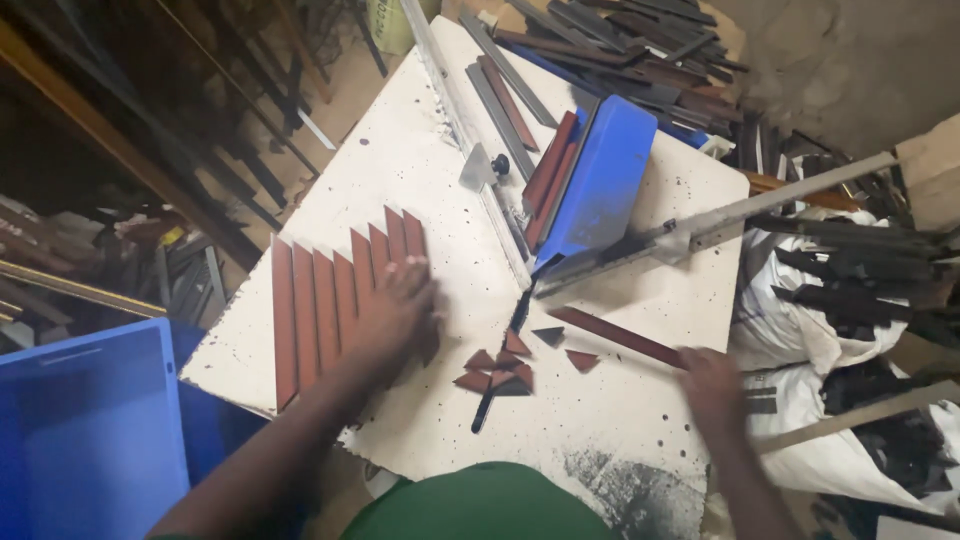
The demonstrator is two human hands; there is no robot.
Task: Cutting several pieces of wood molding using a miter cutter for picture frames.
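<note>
Presently on the white worktable [420,160]: the left hand [398,312], palm down and fingers spread flat, rests on the near end of a row of reddish-brown strips [330,300]; it presses on them and grasps nothing. These strips lie side by side, touching, with angled far ends that step upward from left to right. The right hand [712,388], blurred, sits at the table's right edge with its fingers closed around the near end of 1 long reddish-brown strip [615,336], which runs up and left toward the blue cutter [600,180] and its long metal lever [720,220]. Small triangular offcuts [500,368] lie in a loose heap between the 2 hands. Elsewhere: dark strips [620,40] piled at the far end, a blue crate [85,430] at lower left, white sacks [800,300] at right.
</note>
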